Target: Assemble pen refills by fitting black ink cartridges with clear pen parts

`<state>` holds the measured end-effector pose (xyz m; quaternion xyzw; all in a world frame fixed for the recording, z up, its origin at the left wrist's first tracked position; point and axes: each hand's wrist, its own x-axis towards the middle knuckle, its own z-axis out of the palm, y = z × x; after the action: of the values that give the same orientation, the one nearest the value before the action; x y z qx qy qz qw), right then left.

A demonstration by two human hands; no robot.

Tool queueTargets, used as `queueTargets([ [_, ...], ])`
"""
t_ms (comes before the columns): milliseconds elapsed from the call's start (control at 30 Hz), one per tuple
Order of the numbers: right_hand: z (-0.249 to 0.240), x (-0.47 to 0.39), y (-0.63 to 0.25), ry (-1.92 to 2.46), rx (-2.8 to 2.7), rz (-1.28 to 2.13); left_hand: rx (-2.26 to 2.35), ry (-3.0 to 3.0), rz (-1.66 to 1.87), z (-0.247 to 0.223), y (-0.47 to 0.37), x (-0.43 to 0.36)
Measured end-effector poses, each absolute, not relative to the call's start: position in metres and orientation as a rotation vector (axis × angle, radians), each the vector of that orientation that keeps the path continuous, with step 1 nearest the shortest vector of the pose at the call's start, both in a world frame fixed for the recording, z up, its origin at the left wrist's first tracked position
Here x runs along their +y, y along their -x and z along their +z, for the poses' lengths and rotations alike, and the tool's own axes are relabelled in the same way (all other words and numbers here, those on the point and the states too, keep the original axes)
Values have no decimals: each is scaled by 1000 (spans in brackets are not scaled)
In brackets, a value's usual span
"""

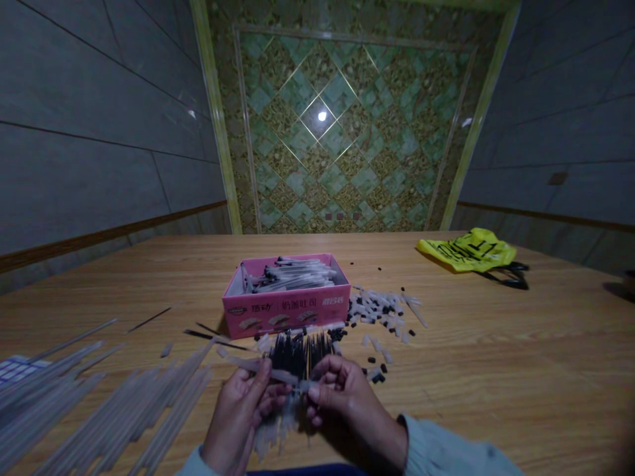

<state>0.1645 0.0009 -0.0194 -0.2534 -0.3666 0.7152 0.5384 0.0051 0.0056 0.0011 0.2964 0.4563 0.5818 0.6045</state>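
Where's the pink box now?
In the head view, the pink box stands on the table just beyond the left hand and right hand, with small black and white pieces scattered to its right.

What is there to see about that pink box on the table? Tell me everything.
The pink box is rectangular, looks like cardboard, and has no lid on top. Dark and white lettering and small pictures, perhaps of food, cover its front wall. Inside lies a heap of slim pale sticks, some with dark ends. It stands upright on the wooden table, turned slightly. Small loose pieces lie close to its right. Neither the left hand nor the right hand touches it.
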Motion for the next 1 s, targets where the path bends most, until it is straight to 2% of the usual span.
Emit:
queueTargets([
  [167, -22, 5, -167, 703, -967, 1638, 1072, -684, 1363, 2, -4, 5],
  [467, -16, 62, -220, 1098, -1323, 1061, 1089, -729, 1342, 0, -3, 6],
  [833, -32, 91, -260, 1257, -1460, 1015, 1104, -756, 1326, 3, -3, 5],
  [1000, -14, 79, -259, 1503, -1817, 624, 1100, -764, 1319, 4, -3, 5],
])
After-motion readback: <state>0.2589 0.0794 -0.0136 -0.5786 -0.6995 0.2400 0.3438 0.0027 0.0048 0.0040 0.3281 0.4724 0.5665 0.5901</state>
